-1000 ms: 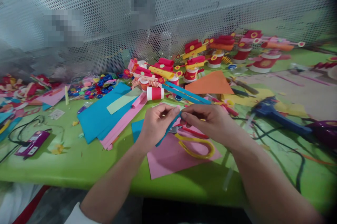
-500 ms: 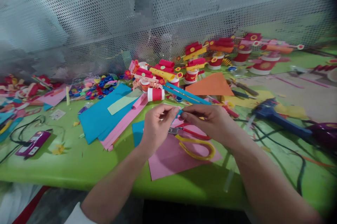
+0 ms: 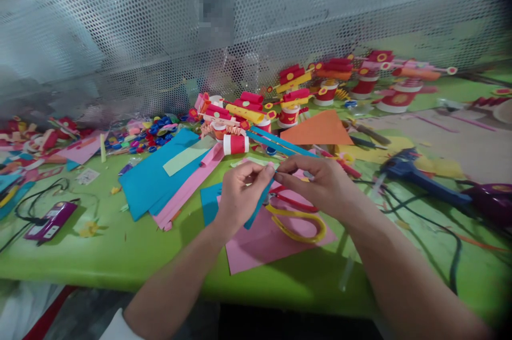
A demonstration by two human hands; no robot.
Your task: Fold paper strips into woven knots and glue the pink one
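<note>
A narrow blue paper strip (image 3: 259, 205) hangs from my fingers, slanting down over the pink sheet. My left hand (image 3: 244, 191) pinches its upper end between thumb and index finger. Beside it, the fingertips of my right hand (image 3: 320, 183) are closed at the same end, nearly touching the left ones; most of that end is hidden. Scissors with one red and one yellow handle loop (image 3: 300, 225) lie below my hands on the pink paper sheet (image 3: 250, 255). A blue sheet (image 3: 209, 204) shows under its left edge.
Red-and-white paper cup (image 3: 236, 144) lies on its side behind my hands. Decorated cup models (image 3: 290, 113) stand along the perforated metal screen (image 3: 272, 4). To the right is a blue glue gun (image 3: 424, 177) with a cord. Blue sheets (image 3: 148, 180) and a purple power strip (image 3: 52, 221) are left.
The blue strip now hangs down between my hands, over the pink sheet, where only a small blue bit showed at my fingertips before. My hands have barely moved.
</note>
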